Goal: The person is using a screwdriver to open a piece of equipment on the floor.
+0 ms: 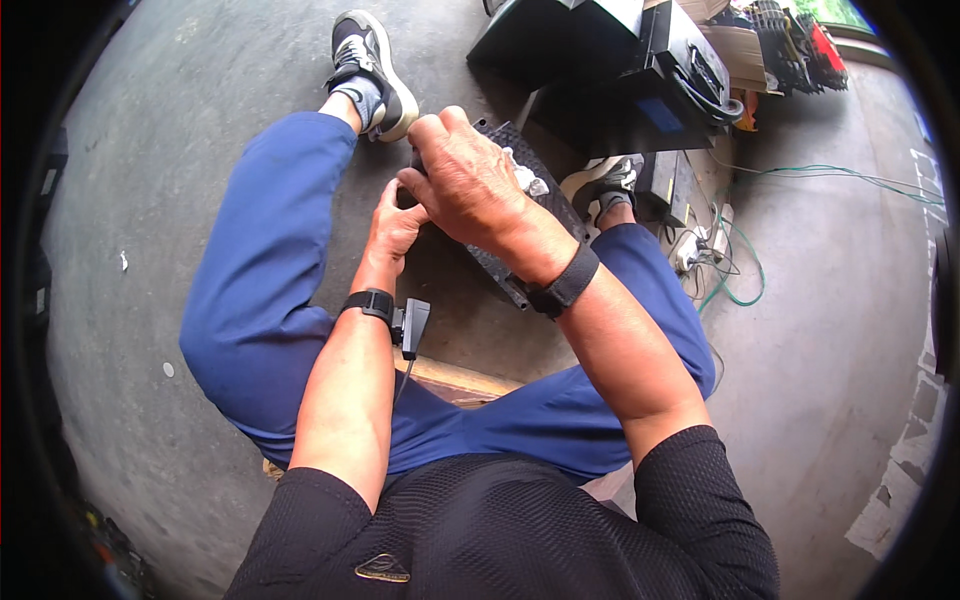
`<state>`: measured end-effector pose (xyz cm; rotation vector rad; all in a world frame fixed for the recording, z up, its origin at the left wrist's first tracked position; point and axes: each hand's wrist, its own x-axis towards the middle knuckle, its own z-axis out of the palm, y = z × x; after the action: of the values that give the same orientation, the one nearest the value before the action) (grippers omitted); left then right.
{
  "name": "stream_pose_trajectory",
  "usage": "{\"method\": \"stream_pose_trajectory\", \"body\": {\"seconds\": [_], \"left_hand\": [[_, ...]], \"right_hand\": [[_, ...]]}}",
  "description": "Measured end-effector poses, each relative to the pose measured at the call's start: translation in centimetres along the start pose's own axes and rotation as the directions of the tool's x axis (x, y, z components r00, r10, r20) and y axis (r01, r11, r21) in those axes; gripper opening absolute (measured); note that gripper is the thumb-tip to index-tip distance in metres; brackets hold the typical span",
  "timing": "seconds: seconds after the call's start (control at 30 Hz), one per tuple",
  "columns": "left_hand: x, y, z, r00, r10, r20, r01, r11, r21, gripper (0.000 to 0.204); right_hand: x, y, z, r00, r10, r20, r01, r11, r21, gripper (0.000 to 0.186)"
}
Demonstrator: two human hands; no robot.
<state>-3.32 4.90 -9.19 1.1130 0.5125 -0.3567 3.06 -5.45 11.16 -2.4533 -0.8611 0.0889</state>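
My right hand (465, 180) is closed with its back toward me, and its curled fingers cover most of what they hold. Just below and left of it, my left hand (396, 228) curls thumb and fingers round a small dark piece that I cannot make out. Both hands are close together over the left side of a black, rough-looking metal block (497, 272) that stands between my feet. A crumpled white scrap (528, 178) lies on top of that block, right of my right hand. The forearms hide part of the block.
Black box-shaped equipment (600, 70) with a handle and cable stands beyond my right foot. On the right, green wires (755, 270) and a white power strip (690, 250) lie on the concrete floor. A wooden board (455, 378) is under my legs. A grey device (415, 328) hangs at my left wrist.
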Motion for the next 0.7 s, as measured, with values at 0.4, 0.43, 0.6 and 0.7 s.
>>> {"method": "stream_pose_trajectory", "body": {"seconds": [0.4, 0.43, 0.6, 0.7], "left_hand": [[-0.8, 0.8, 0.4, 0.999, 0.006, 0.042, -0.003, 0.997, -0.076, 0.096], [0.1, -0.6, -0.2, 0.998, 0.043, -0.047, -0.045, 0.999, -0.026, 0.087], [0.1, 0.2, -0.2, 0.994, 0.015, 0.109, -0.016, 1.000, 0.016, 0.108], [0.3, -0.5, 0.1, 1.000, 0.011, -0.011, -0.011, 1.000, 0.005, 0.115]], "right_hand": [[-0.3, 0.6, 0.9, 0.996, -0.041, -0.077, 0.042, 0.999, 0.009, 0.042], [-0.1, 0.8, 1.3, 0.986, -0.098, -0.139, 0.108, 0.992, 0.069, 0.043], [-0.4, 0.5, 0.8, 0.990, -0.051, -0.129, 0.058, 0.997, 0.048, 0.041], [-0.1, 0.0, 0.2, 0.999, 0.026, -0.023, -0.027, 0.999, -0.044, 0.040]]}}
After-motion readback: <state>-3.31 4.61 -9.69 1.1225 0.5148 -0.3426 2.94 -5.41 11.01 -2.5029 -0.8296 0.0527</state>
